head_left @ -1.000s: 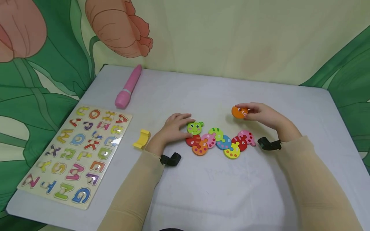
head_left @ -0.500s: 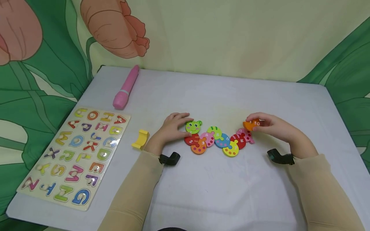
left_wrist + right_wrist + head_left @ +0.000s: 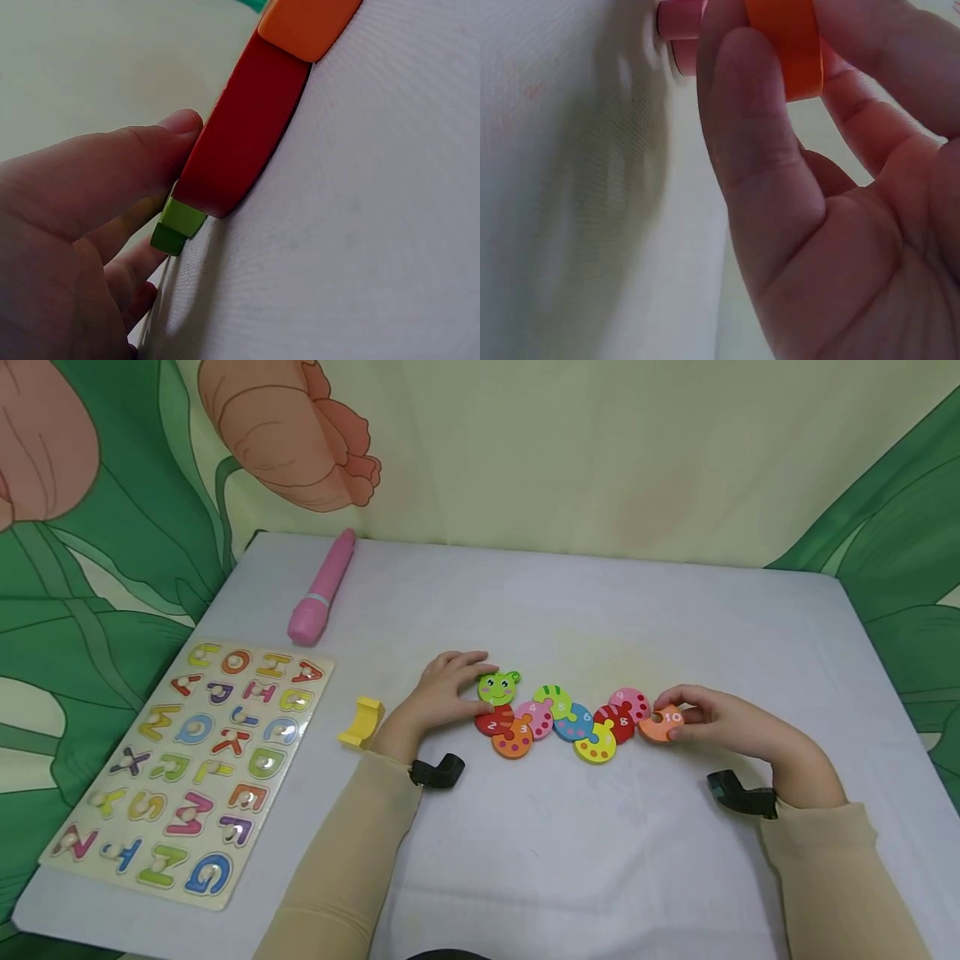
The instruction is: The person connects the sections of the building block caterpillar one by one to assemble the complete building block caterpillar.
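Observation:
A row of joined caterpillar puzzle pieces [image 3: 573, 725] lies across the table, with a smiling green head piece [image 3: 495, 691] at its left end. My left hand [image 3: 445, 691] rests at that end, fingers beside the head. Its thumb [image 3: 142, 154] touches the red number 2 piece [image 3: 236, 124], as the left wrist view shows. At the other end my right hand [image 3: 731, 722] pinches the orange number 10 puzzle piece [image 3: 658, 729] between thumb and fingers. That piece is close beside the pink piece [image 3: 630, 702] at the row's right end, low over the table.
On the left lies an alphabet peg board [image 3: 174, 785] with knobbed letters. A pink microphone-shaped toy [image 3: 322, 593] is near the table's back edge. Beside the left wrist sits a curved yellow piece [image 3: 363, 722]. A patterned curtain [image 3: 570, 452] hangs behind the white table [image 3: 570, 877].
My right hand has carried the orange number 10 piece rightward and down, from behind the row to its right end. The left hand has stayed at the head end.

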The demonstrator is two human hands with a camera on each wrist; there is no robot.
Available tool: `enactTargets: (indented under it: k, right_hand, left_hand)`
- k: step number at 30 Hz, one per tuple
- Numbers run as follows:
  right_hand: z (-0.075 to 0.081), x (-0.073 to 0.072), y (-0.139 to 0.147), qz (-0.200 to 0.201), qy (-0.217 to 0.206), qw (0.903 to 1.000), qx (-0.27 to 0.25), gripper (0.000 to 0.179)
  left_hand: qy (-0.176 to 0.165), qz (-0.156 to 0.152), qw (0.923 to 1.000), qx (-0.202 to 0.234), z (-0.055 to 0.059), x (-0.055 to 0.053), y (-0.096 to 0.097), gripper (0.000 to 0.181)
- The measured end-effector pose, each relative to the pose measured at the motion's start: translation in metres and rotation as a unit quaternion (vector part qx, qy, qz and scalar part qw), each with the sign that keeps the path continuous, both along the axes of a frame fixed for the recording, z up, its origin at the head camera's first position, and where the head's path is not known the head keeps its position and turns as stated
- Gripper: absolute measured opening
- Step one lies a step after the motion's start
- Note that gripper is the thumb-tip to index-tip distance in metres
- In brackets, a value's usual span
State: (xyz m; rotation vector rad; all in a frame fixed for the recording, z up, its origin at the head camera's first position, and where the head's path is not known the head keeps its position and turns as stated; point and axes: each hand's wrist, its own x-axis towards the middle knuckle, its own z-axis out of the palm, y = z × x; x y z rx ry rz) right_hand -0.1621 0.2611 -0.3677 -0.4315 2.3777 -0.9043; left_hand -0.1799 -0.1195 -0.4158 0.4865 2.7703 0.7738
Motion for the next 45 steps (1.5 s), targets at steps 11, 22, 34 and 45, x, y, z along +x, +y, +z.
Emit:
enactTargets:
  k: [11,22,34,45]
  right_hand:
    - [-0.003,0.000,0.002,0.003,-0.004,0.9995,0.031,0.041]
    - [-0.006,0.001,0.005,-0.001,0.007,0.9990,0.043,0.048]
    - [-0.014,0.000,0.006,-0.008,0.031,0.9982,0.050,0.049]
    - [-0.019,-0.003,0.014,-0.006,0.038,0.9984,0.042,0.046]
  left_hand:
    - [-0.001,0.003,1.0000,0.005,-0.001,0.000,0.000,0.058]
    - [0.000,0.002,1.0000,0.006,-0.002,-0.001,0.000,0.057]
    - [-0.003,0.004,0.9999,0.010,0.000,0.001,-0.001,0.057]
    - [-0.005,0.005,0.9999,0.012,-0.001,0.001,-0.001,0.057]
